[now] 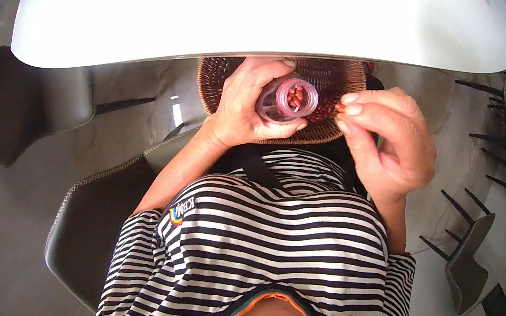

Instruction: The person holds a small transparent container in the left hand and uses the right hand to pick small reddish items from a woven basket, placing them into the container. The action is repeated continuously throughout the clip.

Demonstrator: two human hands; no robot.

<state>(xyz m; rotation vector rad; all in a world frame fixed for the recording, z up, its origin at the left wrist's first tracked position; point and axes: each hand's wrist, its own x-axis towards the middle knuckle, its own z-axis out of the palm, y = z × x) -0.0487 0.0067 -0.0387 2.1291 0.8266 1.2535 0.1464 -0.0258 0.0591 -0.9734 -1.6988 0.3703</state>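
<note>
My left hand (pixel 238 107) is wrapped round a clear plastic jar (pixel 269 107), tilted so that its uncovered mouth faces up toward me. Small glossy red bean-like pieces (pixel 295 95) show inside the mouth. Just right of the jar, my right hand (pixel 396 140) is closed in a pinch, thumb against fingertips. A small reddish-brown bean-like piece (pixel 339 107) shows between those tips, apart from the jar. Beneath both hands is a round woven basket (pixel 206 87) at my lap, with more dark red pieces (pixel 324 111) in it. Part of the basket is hidden by the hands and the table.
A white table (pixel 256 8) overhangs the basket's far side. To the left stand a grey chair (pixel 32 105) and, close by me, a dark stitched-edge seat (pixel 92 225). More dark chairs (pixel 468 262) are along the right, on a grey floor (pixel 9 213).
</note>
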